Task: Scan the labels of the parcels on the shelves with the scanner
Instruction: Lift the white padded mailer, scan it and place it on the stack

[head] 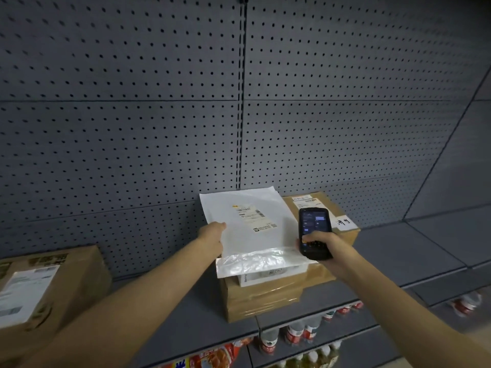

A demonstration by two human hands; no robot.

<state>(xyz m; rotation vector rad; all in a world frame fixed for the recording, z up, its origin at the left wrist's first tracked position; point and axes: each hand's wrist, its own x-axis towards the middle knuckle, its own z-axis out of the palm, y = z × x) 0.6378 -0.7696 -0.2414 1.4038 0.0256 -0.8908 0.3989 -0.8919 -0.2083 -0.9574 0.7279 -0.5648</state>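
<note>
Three boxes, one white mailer [249,229] (left hand [212,232] gripping), scanner [313,232] in right hand [322,244].

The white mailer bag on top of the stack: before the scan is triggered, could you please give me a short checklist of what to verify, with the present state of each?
1. Label faces up and is uncovered: ok, the label lies in plain view on the white mailer bag.
2. Bag steadied: ok, the left hand holds its left edge.
3. Scanner in hand: ok, the right hand grips the scanner, screen lit.
4. Scanner aimed at this label: not ok, it sits beside the bag, over the brown box.
5. Screen ready for a scan: cannot tell, the text is too small.
</note>
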